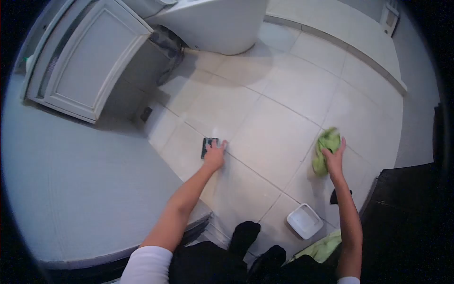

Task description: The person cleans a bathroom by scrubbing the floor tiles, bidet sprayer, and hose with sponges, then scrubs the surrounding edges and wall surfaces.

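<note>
My left hand (pixel 214 155) reaches down to the tiled floor, its fingers spread over a small dark rectangular object (pixel 208 146), which may be a phone or a drain cover. Over on the right, my right hand (pixel 335 158) is closed on a crumpled green cloth (pixel 326 144), which hangs at or just above the tiles. A white rectangular tub (pixel 305 221) stands on the floor below the cloth, near my feet.
A white cabinet (pixel 90 59) and a toilet base (pixel 217 28) stand at the upper left. A raised ledge (pixel 350 47) crosses the upper right. Another green cloth (pixel 321 248) lies beside my feet. Dark furniture (pixel 402 213) borders the lower right.
</note>
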Motion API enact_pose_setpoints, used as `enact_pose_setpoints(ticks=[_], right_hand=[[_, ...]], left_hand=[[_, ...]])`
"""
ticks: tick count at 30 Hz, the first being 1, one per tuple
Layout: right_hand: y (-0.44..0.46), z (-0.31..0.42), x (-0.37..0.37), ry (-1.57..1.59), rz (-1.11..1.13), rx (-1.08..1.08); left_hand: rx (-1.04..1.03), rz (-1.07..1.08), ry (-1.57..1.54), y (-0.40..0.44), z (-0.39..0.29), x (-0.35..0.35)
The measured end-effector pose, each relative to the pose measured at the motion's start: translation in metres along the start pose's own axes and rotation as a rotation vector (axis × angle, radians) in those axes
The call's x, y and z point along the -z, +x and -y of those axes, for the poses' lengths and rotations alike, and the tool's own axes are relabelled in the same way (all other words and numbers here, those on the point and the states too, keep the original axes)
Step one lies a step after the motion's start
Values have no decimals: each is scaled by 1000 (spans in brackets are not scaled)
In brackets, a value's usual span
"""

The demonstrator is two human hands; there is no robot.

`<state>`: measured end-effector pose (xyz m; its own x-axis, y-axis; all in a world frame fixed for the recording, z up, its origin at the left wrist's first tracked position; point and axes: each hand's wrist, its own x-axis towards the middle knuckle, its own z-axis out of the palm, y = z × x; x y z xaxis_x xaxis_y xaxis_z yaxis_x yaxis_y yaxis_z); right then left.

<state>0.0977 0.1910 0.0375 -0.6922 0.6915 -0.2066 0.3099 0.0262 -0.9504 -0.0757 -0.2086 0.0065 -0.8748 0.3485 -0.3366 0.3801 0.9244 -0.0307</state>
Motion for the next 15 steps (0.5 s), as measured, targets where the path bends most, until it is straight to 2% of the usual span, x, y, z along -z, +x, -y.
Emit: enact_pose_setpoints(ticks=[2, 5, 7, 10, 12, 15], right_hand=[[23, 2, -16, -214, -50, 293], [52, -6, -33, -432, 75, 225], [54, -4, -46, -423, 88, 196], [50, -21, -57, -570, 154, 110], [43, -32, -64, -752, 41, 282], [32, -34, -66, -843, 16, 366]], left_hand=[[-5, 10, -32, 2, 11, -1], [5, -6, -76, -2, 13, 8], [-47, -97, -115, -2, 22, 0], [-73, -114, -112, -4, 27, -4], [-77, -100, -126, -6, 28, -1], [-74, -96, -105, -7, 23, 5]])
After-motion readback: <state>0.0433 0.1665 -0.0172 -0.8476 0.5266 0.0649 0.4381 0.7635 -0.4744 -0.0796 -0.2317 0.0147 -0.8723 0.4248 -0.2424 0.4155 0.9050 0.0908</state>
